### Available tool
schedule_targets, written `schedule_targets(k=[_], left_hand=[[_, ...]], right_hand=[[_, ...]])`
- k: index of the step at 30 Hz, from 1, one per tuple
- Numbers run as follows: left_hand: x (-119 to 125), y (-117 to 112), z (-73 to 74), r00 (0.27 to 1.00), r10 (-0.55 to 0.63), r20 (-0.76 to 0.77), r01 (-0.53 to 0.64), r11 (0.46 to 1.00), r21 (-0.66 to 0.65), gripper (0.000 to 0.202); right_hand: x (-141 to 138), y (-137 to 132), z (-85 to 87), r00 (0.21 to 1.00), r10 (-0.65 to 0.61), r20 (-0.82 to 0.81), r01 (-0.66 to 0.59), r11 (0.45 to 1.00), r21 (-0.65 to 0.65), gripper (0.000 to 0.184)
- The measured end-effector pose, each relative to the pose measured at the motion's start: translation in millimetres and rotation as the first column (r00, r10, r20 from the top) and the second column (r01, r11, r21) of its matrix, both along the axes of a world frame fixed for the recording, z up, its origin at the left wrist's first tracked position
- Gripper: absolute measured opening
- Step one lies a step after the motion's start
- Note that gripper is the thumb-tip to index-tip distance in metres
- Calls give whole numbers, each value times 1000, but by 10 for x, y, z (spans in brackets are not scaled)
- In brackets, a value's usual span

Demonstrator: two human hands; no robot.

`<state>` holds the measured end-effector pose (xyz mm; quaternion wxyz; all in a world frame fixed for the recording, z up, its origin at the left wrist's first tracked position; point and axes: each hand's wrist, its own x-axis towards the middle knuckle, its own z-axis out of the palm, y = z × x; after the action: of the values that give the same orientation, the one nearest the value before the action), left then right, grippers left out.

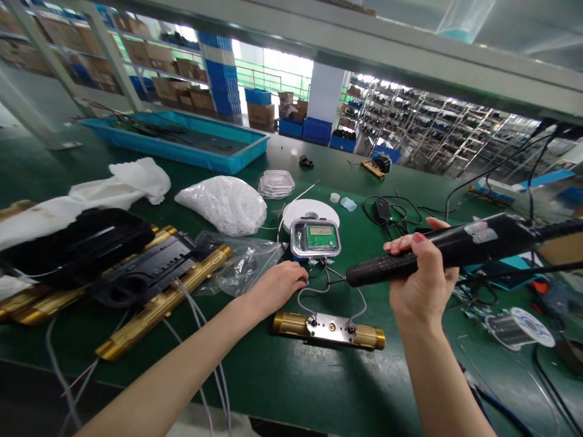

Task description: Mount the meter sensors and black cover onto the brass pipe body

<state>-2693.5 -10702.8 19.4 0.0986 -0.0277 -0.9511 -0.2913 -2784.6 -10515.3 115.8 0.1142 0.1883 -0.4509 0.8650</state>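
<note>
Black and cable-fed, the power tool point(455, 249) is clamped in the right hand point(421, 285), its tip pointing at the meter point(315, 238) from the right. The left hand point(276, 288) rests on the desk point(296, 376) just left of the meter's base, fingers curled by the thin wires point(306, 292); whether it pinches one cannot be told. The brass pipe point(328, 328) lies just in front of the meter, wired to it. So near, the tip could snag those slack wires or slip toward the left fingers.

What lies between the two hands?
In the head view, grey wires looping from the meter to the brass pipe, and the tip of the black tool that the right hand holds.
</note>
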Motion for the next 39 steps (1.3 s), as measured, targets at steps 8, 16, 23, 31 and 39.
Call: schedule_targets(k=[8, 16, 23, 31, 39], left_hand=[[-22, 21, 20, 994, 102, -41, -97, 991, 91, 11], [467, 365, 413, 953, 269, 137, -246, 428, 870, 21], [656, 822, 315, 962, 149, 227, -224, -40, 974, 27], [730, 931, 303, 945, 187, 269, -235, -183, 955, 33], [734, 998, 251, 940, 184, 288, -248, -213, 945, 34]], right_hand=[[43, 97, 100, 999, -10, 49, 12, 999, -41, 32], [163, 361, 326, 997, 0, 77, 7, 996, -85, 21], [392, 485, 423, 995, 86, 45, -81, 992, -95, 24], [491, 522, 451, 994, 110, -10, -110, 991, -74, 25], [554, 469, 441, 997, 72, -1, -72, 995, -72, 26]])
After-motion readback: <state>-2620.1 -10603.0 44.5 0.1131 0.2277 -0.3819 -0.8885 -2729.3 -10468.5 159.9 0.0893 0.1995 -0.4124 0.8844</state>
